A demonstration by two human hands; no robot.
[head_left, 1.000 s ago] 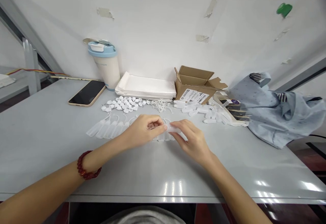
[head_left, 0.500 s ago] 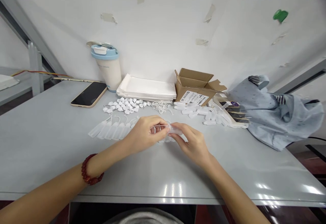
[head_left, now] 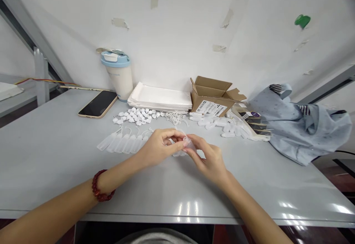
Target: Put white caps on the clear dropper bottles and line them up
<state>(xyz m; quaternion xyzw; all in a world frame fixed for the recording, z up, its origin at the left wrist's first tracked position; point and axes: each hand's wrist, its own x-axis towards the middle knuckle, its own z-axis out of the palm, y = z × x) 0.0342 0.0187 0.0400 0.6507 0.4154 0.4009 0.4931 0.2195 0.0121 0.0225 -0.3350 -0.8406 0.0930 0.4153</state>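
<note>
One tube [head_left: 190, 145] (translucent) is held between left hand [head_left: 158, 146] and right hand [head_left: 212, 160].

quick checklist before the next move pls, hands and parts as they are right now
1. Right hand has the clear tube: ok, pinched between thumb and fingers.
2. Left hand is at the tube's end: ok, fingertips there; whether they grip a string, cannot tell.
3. Row of laid-out tubes fully in view: not ok, the left hand hides part of it.
4. White caps unobstructed: ok, lying loose beyond the left hand.
5. Spare strings separated: not ok, heaped and overlapping beside the caps.
6. Phone apart from the parts: ok, flat near the cup.
</note>
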